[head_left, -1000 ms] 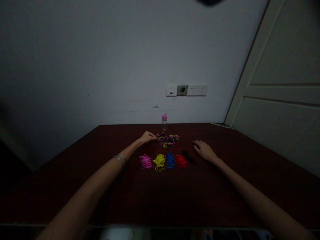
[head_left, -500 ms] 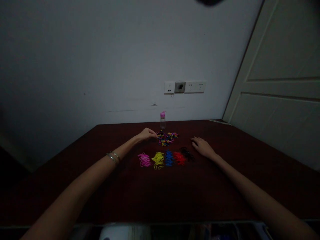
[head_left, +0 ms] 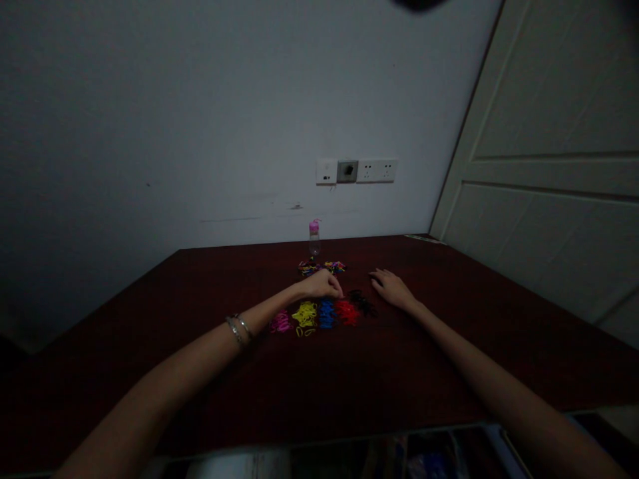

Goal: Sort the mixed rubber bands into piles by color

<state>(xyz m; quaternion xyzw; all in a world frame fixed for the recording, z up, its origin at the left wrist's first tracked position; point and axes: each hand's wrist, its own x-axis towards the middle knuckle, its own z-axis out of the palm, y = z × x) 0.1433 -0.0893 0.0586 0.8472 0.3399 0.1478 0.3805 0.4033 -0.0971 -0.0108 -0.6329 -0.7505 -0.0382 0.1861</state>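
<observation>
My left hand, with bracelets at the wrist, is pinched closed just above the far edge of the red rubber bands. Anything between its fingertips is too small to make out. Small piles of pink bands, yellow bands, blue bands and black bands lie in a row with the red ones. Behind my left hand, which partly covers it, is a mixed-colour heap of bands. My right hand rests palm down on the table, fingers extended, right of the black bands.
A clear bottle with a pink cap stands behind the mixed heap on the dark red table. Wall sockets are above it, and a pale door is at the right. Below the table's front edge are dim objects.
My left hand has moved from the left side of the mixed heap, rightward and nearer, to the red bands. My right hand stays resting on the table. The camera view has shifted slightly.
</observation>
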